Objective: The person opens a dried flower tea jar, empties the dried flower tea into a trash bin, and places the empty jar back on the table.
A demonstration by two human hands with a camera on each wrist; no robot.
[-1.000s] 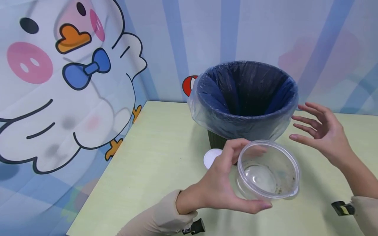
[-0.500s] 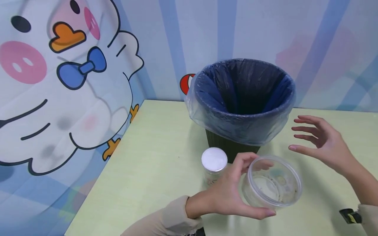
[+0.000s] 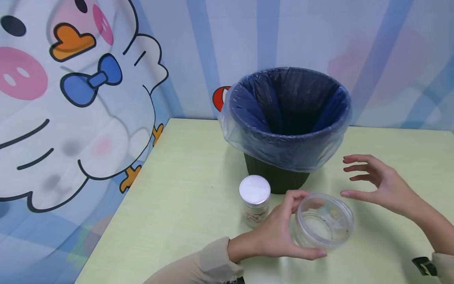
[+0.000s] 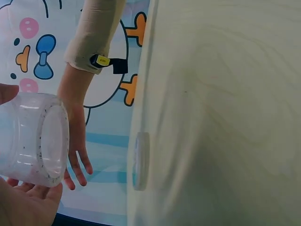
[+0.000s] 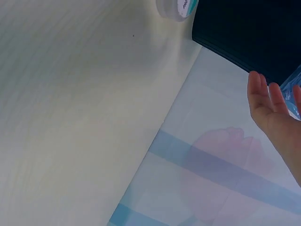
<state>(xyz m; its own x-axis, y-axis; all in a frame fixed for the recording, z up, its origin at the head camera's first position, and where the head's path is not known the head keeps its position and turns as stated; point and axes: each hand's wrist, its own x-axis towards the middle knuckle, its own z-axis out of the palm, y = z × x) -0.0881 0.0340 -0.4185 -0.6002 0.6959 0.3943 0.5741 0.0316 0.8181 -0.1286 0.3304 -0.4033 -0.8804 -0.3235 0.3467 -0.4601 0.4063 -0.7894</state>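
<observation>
My left hand [image 3: 276,232] grips a clear round plastic tub [image 3: 301,236] by its side, thumb below and fingers behind it. The tub is tilted with its open mouth toward the head camera, and small dark specks dot its bottom in the left wrist view. To the right my right hand [image 3: 386,189] hangs in the air, fingers loosely bent and holding nothing. A glass jar [image 3: 256,213] with a white lid stands on the table just beyond the left wrist. Low on the table in the left wrist view is a flat clear disc [image 4: 141,161], like a lid.
Behind the hands stands a dark waste bin [image 3: 276,173] lined with a blue plastic bag [image 3: 283,152] folded over its rim. The pale table [image 3: 184,189] runs back to a wall sheet [image 3: 301,31] with a cartoon bird. A clear labelled thing [image 5: 174,9] sits near the bin.
The left hand has lowered the tub, away from the bin, so more of the jar shows. My right hand has moved down from beside the bin's rim.
</observation>
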